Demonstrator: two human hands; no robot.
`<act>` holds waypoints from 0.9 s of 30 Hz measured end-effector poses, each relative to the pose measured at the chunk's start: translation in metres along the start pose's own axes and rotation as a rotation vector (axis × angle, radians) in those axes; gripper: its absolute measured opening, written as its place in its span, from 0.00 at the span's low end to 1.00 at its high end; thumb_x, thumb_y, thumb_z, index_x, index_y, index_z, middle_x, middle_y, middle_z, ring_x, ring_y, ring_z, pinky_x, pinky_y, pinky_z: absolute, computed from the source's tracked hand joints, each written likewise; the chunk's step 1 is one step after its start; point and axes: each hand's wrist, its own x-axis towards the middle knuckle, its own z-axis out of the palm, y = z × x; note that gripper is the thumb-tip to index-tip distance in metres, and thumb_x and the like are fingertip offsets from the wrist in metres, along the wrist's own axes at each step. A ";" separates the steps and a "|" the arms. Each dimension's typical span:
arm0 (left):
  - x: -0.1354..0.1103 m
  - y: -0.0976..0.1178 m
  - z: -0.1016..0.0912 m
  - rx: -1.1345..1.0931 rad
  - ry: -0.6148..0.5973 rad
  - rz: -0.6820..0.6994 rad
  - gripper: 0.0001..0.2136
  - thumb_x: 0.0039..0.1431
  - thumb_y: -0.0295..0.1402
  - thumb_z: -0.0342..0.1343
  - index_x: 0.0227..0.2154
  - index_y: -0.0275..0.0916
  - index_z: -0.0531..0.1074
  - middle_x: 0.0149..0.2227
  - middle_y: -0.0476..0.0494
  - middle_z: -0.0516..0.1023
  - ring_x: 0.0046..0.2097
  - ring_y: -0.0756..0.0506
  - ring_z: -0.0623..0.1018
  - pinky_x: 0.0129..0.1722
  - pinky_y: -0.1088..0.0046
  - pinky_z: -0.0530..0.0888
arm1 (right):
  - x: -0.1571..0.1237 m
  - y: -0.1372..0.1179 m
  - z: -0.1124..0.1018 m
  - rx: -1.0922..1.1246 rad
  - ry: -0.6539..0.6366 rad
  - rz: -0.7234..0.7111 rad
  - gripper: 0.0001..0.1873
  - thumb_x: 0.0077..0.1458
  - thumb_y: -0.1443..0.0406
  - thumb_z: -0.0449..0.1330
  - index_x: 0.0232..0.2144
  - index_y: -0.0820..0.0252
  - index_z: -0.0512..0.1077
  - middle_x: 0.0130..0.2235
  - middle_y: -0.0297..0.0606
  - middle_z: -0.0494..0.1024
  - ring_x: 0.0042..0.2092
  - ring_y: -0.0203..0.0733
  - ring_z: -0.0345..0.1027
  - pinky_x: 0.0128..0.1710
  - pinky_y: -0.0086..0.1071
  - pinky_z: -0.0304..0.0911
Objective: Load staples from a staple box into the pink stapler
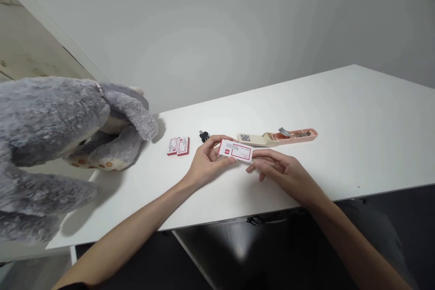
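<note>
A small flat white box with red edging and a red-framed label (242, 152) is pinched between the thumb and fingers of my left hand (207, 161), a little above the white table. My right hand (287, 170) is at the right end of this box, fingers somewhat apart and bent. Its index fingertip reaches the box's edge; whether it presses on it I cannot tell. Two similar red-and-white boxes (183, 145) lie side by side to the left. Just behind my left hand is a small black object with a metal plug (204, 135), partly hidden.
Behind my right hand lies an opened long case, its cream lid (253, 139) to the left and its pink tray (294, 136) holding small metal pieces. A large grey plush toy (50, 122) leans over the left end of the white table (367, 131). A wall rises behind.
</note>
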 end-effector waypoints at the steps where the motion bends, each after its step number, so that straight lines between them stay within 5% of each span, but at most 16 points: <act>1: 0.000 0.001 0.001 0.014 -0.006 -0.009 0.24 0.52 0.37 0.76 0.50 0.39 0.75 0.52 0.39 0.83 0.52 0.40 0.83 0.52 0.58 0.82 | 0.000 0.000 -0.001 -0.007 0.001 0.002 0.27 0.59 0.43 0.68 0.49 0.56 0.80 0.41 0.45 0.86 0.41 0.51 0.81 0.38 0.42 0.77; 10: -0.007 0.006 0.009 0.210 -0.083 0.072 0.21 0.57 0.38 0.73 0.51 0.40 0.78 0.52 0.39 0.83 0.55 0.40 0.81 0.57 0.59 0.77 | 0.000 0.008 -0.001 0.061 0.085 0.046 0.27 0.59 0.44 0.69 0.48 0.58 0.81 0.37 0.45 0.86 0.38 0.51 0.82 0.34 0.41 0.80; 19: -0.010 -0.001 0.007 0.239 -0.143 0.019 0.19 0.75 0.42 0.54 0.62 0.41 0.70 0.37 0.43 0.83 0.38 0.46 0.81 0.41 0.67 0.78 | 0.001 0.009 0.000 0.088 0.258 0.016 0.27 0.58 0.43 0.70 0.46 0.58 0.79 0.40 0.46 0.85 0.39 0.52 0.82 0.28 0.40 0.83; 27: -0.009 -0.005 0.006 0.531 -0.244 0.079 0.20 0.76 0.37 0.49 0.67 0.44 0.70 0.52 0.39 0.82 0.37 0.47 0.76 0.37 0.69 0.73 | -0.001 0.012 -0.001 0.094 0.326 -0.016 0.25 0.60 0.46 0.70 0.50 0.57 0.80 0.44 0.45 0.84 0.46 0.54 0.82 0.24 0.35 0.82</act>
